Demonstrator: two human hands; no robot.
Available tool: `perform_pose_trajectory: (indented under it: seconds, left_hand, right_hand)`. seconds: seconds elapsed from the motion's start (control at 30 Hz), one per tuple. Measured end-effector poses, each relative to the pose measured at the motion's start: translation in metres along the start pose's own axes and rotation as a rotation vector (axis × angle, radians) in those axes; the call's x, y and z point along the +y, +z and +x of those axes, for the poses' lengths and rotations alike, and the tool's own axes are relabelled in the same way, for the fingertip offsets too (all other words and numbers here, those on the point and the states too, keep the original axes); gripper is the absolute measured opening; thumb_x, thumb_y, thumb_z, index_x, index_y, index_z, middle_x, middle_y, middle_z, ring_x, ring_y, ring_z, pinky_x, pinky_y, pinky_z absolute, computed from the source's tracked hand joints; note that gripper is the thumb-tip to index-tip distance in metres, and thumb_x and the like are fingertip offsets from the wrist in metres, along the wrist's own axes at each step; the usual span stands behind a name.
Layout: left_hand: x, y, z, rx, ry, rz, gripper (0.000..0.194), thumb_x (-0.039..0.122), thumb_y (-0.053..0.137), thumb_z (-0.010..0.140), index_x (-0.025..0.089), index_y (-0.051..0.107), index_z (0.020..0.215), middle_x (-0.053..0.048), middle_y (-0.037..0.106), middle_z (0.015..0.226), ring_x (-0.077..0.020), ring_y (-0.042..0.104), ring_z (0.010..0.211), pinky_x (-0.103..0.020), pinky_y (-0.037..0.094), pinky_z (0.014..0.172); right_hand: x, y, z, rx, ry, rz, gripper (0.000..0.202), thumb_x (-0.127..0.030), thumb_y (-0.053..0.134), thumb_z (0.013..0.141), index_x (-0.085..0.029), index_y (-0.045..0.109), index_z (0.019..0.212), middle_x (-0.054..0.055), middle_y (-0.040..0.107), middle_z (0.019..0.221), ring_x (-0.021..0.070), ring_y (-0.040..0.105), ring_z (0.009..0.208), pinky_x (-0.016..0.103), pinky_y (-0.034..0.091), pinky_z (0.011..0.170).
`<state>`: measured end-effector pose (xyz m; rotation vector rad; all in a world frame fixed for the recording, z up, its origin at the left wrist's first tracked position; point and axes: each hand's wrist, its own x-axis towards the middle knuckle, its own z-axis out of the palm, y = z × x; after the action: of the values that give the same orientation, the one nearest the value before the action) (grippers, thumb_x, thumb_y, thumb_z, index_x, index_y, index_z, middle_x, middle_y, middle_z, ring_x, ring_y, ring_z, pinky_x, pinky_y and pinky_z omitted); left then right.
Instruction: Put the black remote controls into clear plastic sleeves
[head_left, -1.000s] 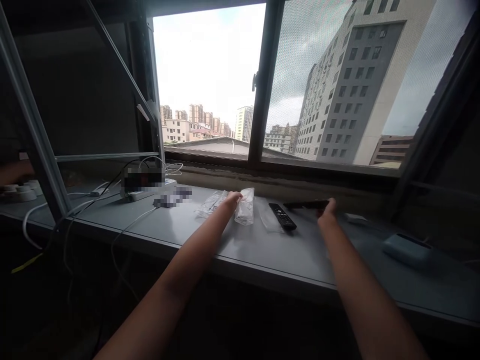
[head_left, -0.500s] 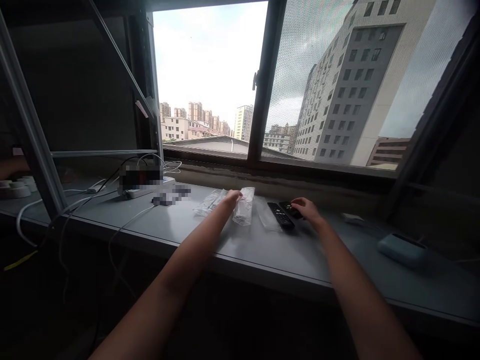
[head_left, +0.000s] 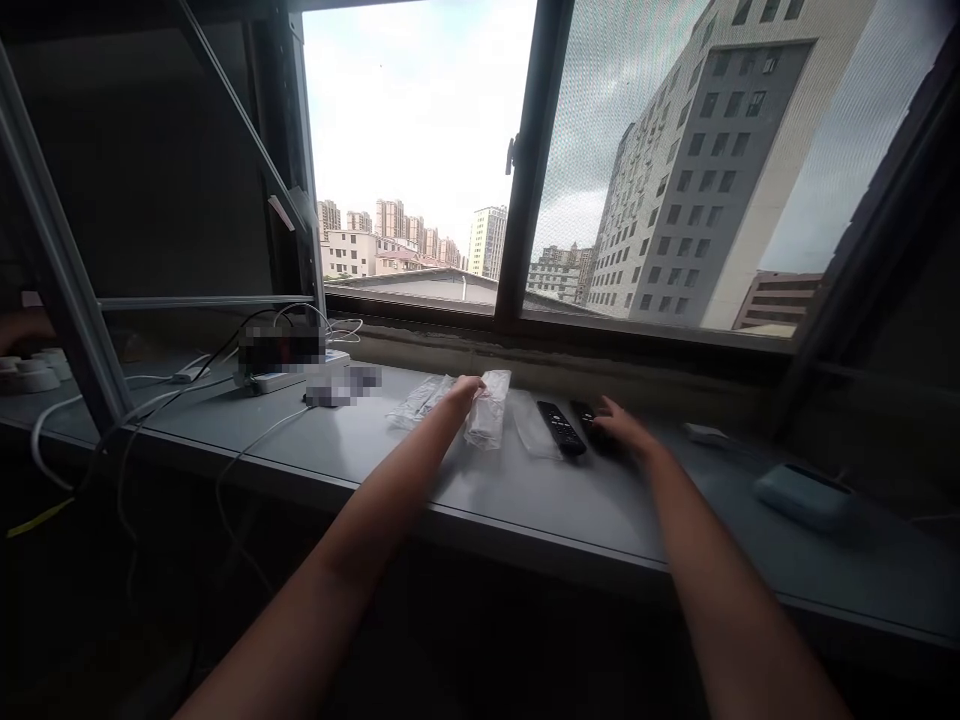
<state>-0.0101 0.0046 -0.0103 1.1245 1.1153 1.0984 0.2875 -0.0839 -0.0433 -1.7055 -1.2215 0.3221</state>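
Note:
My left hand (head_left: pixel 466 389) is closed at the edge of a clear plastic bag (head_left: pixel 489 412), its fingertips pressed against the plastic. More crumpled clear packaging (head_left: pixel 421 402) lies just left of it. A flat clear sleeve (head_left: pixel 532 428) rests beside a black remote (head_left: pixel 561 430) on the grey table. To the right, a second black remote (head_left: pixel 587 421) lies partly hidden under my right hand (head_left: pixel 619 425), whose fingers are bent around its right side.
A blue-grey case (head_left: pixel 804 495) and a small white object (head_left: pixel 705 434) stand at the right. At the left are a white power strip (head_left: pixel 300 375), cables and a metal frame post (head_left: pixel 64 230). The window (head_left: pixel 420 150) is behind the table.
My right hand has shifted slightly right along with the second remote, which now lies apart from the first and is turned more upright. My left hand has hardly moved.

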Motion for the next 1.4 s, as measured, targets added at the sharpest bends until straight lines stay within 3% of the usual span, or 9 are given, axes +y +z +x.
perform_pose_trajectory:
  seconds: [0.17,0.23,0.37,0.47,0.57,0.7,0.8,1.17,1.4]
  left_hand:
    - [0.011,0.008,-0.013,-0.046,0.009,0.008,0.039,0.0,0.058,0.078,0.011,0.063,0.115,-0.005,0.064,0.077,-0.0127,0.056,0.058,-0.026,0.048,0.058]
    - [0.014,0.013,-0.02,-0.16,0.065,0.015,0.041,-0.001,0.061,0.076,0.01,0.065,0.115,-0.004,0.064,0.072,-0.0124,0.056,0.056,-0.026,0.048,0.058]
    - [0.016,0.026,-0.035,-0.513,0.15,0.053,0.04,0.003,0.066,0.075,0.01,0.069,0.114,-0.005,0.068,0.072,-0.0115,0.057,0.054,-0.025,0.048,0.056]
    - [0.014,0.031,-0.045,-0.7,0.218,0.123,0.041,0.01,0.071,0.075,0.013,0.071,0.116,-0.004,0.069,0.075,-0.0095,0.056,0.051,-0.024,0.047,0.055]
    - [0.012,0.032,-0.05,-0.745,0.249,0.172,0.043,0.019,0.076,0.075,0.013,0.071,0.117,-0.005,0.071,0.078,-0.0112,0.059,0.055,-0.025,0.048,0.057]
    - [0.015,0.027,-0.054,-0.828,0.264,0.256,0.048,0.037,0.079,0.075,0.014,0.071,0.115,-0.011,0.074,0.095,-0.0179,0.068,0.066,-0.027,0.051,0.059]
    - [0.017,0.023,-0.055,-0.922,0.229,0.389,0.052,0.039,0.084,0.068,0.014,0.071,0.112,-0.013,0.074,0.094,-0.0207,0.071,0.069,-0.026,0.049,0.058]
    - [0.017,0.012,-0.039,-0.794,0.177,0.485,0.037,0.027,0.091,0.056,0.014,0.076,0.088,-0.009,0.075,0.078,-0.0178,0.067,0.058,-0.029,0.052,0.058]
    - [0.02,0.005,-0.034,-0.781,0.178,0.609,0.037,0.033,0.088,0.057,0.015,0.076,0.087,-0.004,0.074,0.075,-0.01,0.061,0.061,-0.02,0.044,0.054]
  right_hand:
    - [-0.016,-0.005,-0.01,0.064,-0.041,-0.139,0.014,-0.036,0.071,0.071,-0.026,0.075,0.08,0.008,0.072,0.093,0.0249,0.065,0.088,0.03,0.048,0.068]
    - [-0.03,-0.005,-0.016,0.079,-0.068,-0.057,0.024,-0.045,0.068,0.075,-0.023,0.076,0.083,0.009,0.071,0.105,0.0221,0.064,0.083,0.027,0.046,0.061]
    - [-0.056,0.002,-0.03,-0.244,-0.11,0.403,0.061,-0.069,0.06,0.076,-0.019,0.072,0.11,0.009,0.071,0.1,0.0136,0.058,0.06,0.022,0.035,0.045]
    - [-0.066,0.006,-0.038,-0.278,-0.102,0.461,0.059,-0.062,0.076,0.063,-0.015,0.074,0.1,0.005,0.069,0.083,0.0092,0.049,0.051,0.02,0.027,0.041]
    - [-0.068,0.007,-0.042,-0.289,-0.1,0.46,0.051,-0.048,0.083,0.056,-0.015,0.075,0.093,0.001,0.066,0.072,0.0078,0.044,0.051,0.021,0.029,0.044]
    - [-0.067,0.006,-0.039,-0.146,-0.097,0.536,0.047,-0.046,0.083,0.054,-0.015,0.073,0.088,-0.001,0.062,0.069,0.0074,0.042,0.051,0.022,0.032,0.046]
    - [-0.064,0.004,-0.033,0.03,-0.089,0.593,0.045,-0.047,0.082,0.055,-0.016,0.071,0.086,-0.001,0.063,0.072,0.007,0.043,0.051,0.021,0.032,0.045]
    - [-0.046,0.0,-0.014,0.349,-0.111,0.63,0.039,-0.049,0.08,0.06,-0.016,0.065,0.075,0.003,0.066,0.068,0.0126,0.054,0.058,0.026,0.043,0.054]
    - [-0.027,-0.005,-0.004,0.417,-0.08,0.276,0.033,-0.05,0.07,0.072,-0.017,0.065,0.072,0.007,0.067,0.068,0.0197,0.059,0.063,0.034,0.047,0.064]
